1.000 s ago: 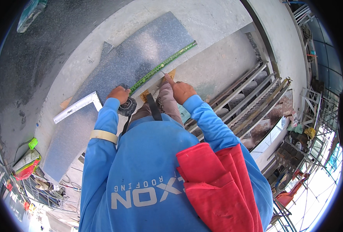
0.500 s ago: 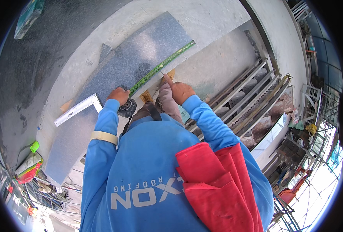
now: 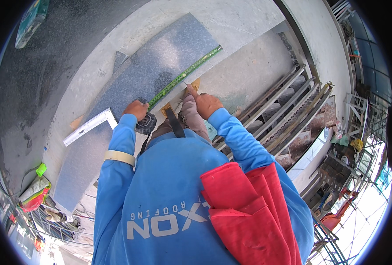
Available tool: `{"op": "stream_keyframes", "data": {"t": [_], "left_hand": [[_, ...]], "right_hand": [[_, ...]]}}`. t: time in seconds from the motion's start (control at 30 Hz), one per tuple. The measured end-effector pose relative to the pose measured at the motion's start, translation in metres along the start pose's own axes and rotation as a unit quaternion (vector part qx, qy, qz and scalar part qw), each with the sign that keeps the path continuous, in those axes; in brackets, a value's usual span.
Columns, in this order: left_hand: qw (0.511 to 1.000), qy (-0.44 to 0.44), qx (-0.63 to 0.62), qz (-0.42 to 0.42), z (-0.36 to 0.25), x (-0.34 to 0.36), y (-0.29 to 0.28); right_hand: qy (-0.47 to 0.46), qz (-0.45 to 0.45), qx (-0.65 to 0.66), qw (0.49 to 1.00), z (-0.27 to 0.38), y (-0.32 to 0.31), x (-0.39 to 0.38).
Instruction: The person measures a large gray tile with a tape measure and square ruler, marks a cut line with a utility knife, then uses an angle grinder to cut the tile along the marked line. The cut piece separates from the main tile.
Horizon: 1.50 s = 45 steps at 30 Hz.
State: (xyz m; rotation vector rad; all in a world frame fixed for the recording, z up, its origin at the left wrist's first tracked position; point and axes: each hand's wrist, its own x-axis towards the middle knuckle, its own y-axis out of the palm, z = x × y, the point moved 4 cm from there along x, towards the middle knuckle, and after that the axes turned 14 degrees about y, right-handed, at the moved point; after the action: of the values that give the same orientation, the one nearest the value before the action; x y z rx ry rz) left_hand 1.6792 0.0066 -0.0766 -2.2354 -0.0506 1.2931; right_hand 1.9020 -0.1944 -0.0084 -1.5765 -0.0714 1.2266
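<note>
The green tape [image 3: 185, 74] runs away from the left hand [image 3: 135, 110], its long axis slanting forward and to the right along the near edge of the grey slab [image 3: 160, 53]. Its near end meets that hand's fingertips; its far end lies well beyond both hands, ahead and to the right of the right hand [image 3: 207, 105]. The left hand is thus the nearer one to the tape's near end, while the right hand is closer to its middle, with the index finger just short of the tape on the person's side.

The left hand is closed on the tape's near end, fingers bent, with the round black case [image 3: 145, 124] just behind it and to the right; how much of the case is in the grip cannot be told. The right hand has its index finger stretched forward and the others curled. A thin dark sliver [image 3: 184, 82] shows at that fingertip, but whether it is pinched is unclear.

Left of the left hand, the white square [image 3: 90, 126] lies across the slab. Right of the right hand are long metal bars [image 3: 266, 104].
</note>
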Motion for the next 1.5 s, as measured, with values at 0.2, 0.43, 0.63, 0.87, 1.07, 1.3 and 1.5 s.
{"op": "stream_keyframes", "data": {"t": [0.2,0.43,0.63,0.87,1.07,1.3,1.5], "left_hand": [[1.000,-0.004,0.004,0.020,-0.001,0.003,-0.001],[0.999,0.022,0.003,-0.039,0.000,0.000,-0.007],[0.998,0.031,0.002,-0.046,0.015,0.013,0.005],[0.999,0.004,-0.004,0.032,0.014,0.020,0.016],[1.000,-0.008,-0.008,0.000,-0.004,0.000,-0.005],[1.000,0.005,0.005,-0.001,-0.008,-0.004,-0.012],[1.000,0.004,0.004,-0.001,-0.008,-0.002,-0.008]], "right_hand": [[0.000,-0.002,0.007,1.000,0.003,-0.007,-0.001],[0.027,0.057,-0.016,0.998,0.011,-0.032,-0.012],[0.047,0.078,-0.039,0.995,0.019,-0.022,-0.006],[0.030,0.067,-0.067,0.995,0.016,0.001,0.010],[0.039,0.082,-0.071,0.993,0.015,-0.035,-0.002],[0.044,0.086,-0.071,0.993,0.021,-0.045,-0.006],[0.045,0.084,-0.077,0.993,0.017,-0.034,-0.001]]}}
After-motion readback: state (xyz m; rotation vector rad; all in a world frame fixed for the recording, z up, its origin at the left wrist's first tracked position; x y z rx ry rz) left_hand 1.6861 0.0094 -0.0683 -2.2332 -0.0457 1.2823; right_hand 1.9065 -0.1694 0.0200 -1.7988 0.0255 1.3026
